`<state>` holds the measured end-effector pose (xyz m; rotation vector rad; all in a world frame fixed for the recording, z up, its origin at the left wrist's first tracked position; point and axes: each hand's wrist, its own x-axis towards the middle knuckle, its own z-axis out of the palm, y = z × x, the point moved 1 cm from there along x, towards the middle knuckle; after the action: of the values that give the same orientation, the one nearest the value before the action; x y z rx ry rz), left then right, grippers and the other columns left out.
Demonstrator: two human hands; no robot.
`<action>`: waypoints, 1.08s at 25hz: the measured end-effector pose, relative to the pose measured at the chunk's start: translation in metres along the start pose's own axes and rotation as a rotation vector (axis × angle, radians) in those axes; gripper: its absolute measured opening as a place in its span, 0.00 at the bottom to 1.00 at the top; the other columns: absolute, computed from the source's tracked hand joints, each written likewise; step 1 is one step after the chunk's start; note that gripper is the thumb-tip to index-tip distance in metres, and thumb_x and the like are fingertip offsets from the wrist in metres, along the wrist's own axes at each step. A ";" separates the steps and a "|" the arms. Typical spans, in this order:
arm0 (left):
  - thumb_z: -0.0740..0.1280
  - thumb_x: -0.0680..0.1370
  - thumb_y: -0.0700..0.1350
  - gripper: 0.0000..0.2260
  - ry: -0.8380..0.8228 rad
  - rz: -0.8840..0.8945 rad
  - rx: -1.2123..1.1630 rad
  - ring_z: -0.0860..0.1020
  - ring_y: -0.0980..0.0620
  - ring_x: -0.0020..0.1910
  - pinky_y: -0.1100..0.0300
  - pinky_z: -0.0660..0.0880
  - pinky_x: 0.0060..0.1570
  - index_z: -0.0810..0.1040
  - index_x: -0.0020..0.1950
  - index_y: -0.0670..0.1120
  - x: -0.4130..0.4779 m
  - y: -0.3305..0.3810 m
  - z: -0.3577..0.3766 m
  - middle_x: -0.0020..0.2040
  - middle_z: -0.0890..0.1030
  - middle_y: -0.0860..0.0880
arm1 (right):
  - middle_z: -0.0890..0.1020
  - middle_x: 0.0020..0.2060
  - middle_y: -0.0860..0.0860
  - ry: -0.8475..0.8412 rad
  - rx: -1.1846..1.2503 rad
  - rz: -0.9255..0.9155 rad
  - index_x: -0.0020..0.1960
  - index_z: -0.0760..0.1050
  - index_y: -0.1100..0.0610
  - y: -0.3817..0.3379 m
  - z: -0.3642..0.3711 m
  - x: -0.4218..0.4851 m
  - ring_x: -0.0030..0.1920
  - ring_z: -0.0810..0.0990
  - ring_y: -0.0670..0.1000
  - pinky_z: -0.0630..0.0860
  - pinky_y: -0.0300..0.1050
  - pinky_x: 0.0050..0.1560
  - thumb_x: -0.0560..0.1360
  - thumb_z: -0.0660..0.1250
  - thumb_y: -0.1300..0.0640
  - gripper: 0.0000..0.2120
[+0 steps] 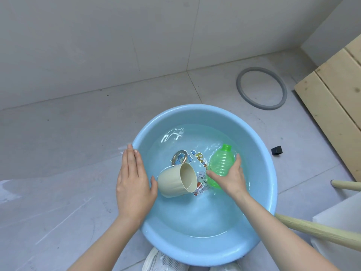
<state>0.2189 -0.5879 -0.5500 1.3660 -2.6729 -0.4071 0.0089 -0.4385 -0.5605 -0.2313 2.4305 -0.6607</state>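
Shoes (164,261) at the bottom edge, blue basin (195,107) of water right above them. Your right hand (231,177) grips the green bottle (220,161), fingers and thumb wrapped round its lower body. The bottle lies tilted, partly in the water at the basin's right side, cap pointing away from you. Your left hand (133,178) is flat over the left rim, fingers straight and together. Its thumb is at the beige cup (173,182) floating on its side; contact unclear. Step looks like rinsing the bottle. Next move probably calls for lifting it clear to drain; wet plastic, so grip firmly.
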 end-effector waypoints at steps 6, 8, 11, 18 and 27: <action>0.71 0.70 0.45 0.38 -0.003 -0.004 -0.005 0.58 0.40 0.74 0.45 0.71 0.62 0.59 0.74 0.33 0.000 0.000 0.001 0.76 0.57 0.38 | 0.57 0.76 0.52 0.119 0.116 -0.174 0.78 0.45 0.54 -0.004 -0.009 0.001 0.74 0.59 0.53 0.59 0.47 0.71 0.65 0.78 0.48 0.54; 0.71 0.70 0.45 0.37 -0.002 -0.005 -0.006 0.58 0.40 0.74 0.45 0.71 0.61 0.59 0.74 0.34 0.000 0.000 0.001 0.76 0.57 0.38 | 0.59 0.75 0.52 0.160 0.137 -0.233 0.77 0.49 0.54 -0.005 -0.015 -0.002 0.74 0.60 0.52 0.58 0.43 0.70 0.64 0.79 0.49 0.52; 0.71 0.70 0.45 0.38 -0.003 -0.006 -0.002 0.59 0.40 0.74 0.45 0.72 0.61 0.60 0.74 0.33 0.000 -0.001 0.001 0.76 0.58 0.38 | 0.65 0.71 0.52 0.222 0.158 -0.300 0.75 0.55 0.55 -0.006 -0.026 -0.007 0.70 0.65 0.52 0.63 0.45 0.70 0.63 0.80 0.50 0.49; 0.71 0.69 0.44 0.37 -0.012 -0.006 0.011 0.59 0.40 0.74 0.45 0.72 0.60 0.60 0.74 0.33 0.001 0.000 -0.001 0.76 0.59 0.38 | 0.69 0.60 0.47 0.292 0.218 -0.462 0.67 0.61 0.57 -0.013 -0.056 -0.023 0.59 0.70 0.45 0.65 0.36 0.58 0.62 0.81 0.58 0.41; 0.73 0.69 0.44 0.38 -0.021 -0.006 0.012 0.60 0.39 0.73 0.45 0.72 0.60 0.61 0.73 0.32 0.000 0.003 -0.005 0.75 0.59 0.37 | 0.69 0.51 0.24 0.218 0.281 -0.482 0.61 0.60 0.44 -0.023 -0.079 -0.049 0.54 0.71 0.32 0.68 0.31 0.54 0.60 0.81 0.55 0.39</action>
<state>0.2176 -0.5875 -0.5441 1.3814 -2.6930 -0.4085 0.0012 -0.4110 -0.4696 -0.6698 2.4603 -1.2863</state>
